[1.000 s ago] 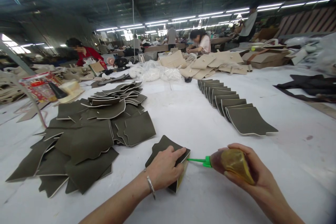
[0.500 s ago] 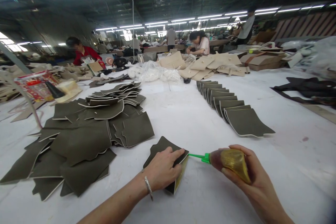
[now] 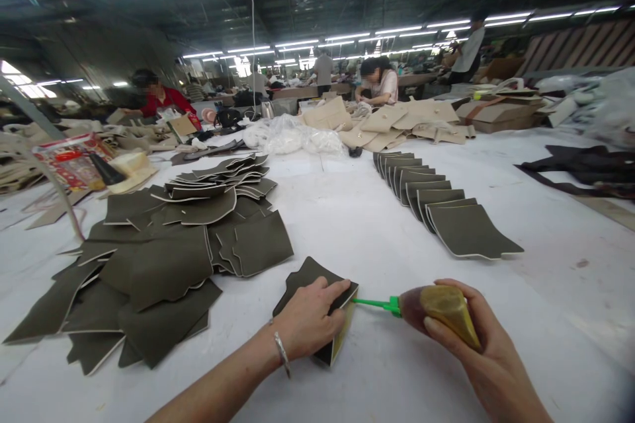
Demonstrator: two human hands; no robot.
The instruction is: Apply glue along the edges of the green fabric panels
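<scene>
- Panel (image 3: 306,272) is set toward the near edge of the bench (image 3: 322,211), between heap and row, with a yellowish strip (image 3: 341,338) bared along one side.
- It is pressed from above by the left hand (image 3: 308,318), grip wide, thumb and forefinger apart, presumably so that sliding is prevented.
- Bottle (image 3: 449,310) is wrapped in the grip of the right hand (image 3: 489,347) and laid over sideways, likely so that its green nozzle (image 3: 374,304) can be steered; the tip is brought to the panel's side.
- Dark pieces are piled in a heap (image 3: 169,271) toward the bench's left edge; others are overlapped in a row (image 3: 476,228) toward the right, apparently so that a margin of each is left bare.
- Compared with half a second ago, the nozzle tip is placed slightly farther from the panel's corner; the left hand is hardly shifted.
- Beyond, an arm of the co-worker (image 3: 171,100) in red is now stretched leftward.
</scene>
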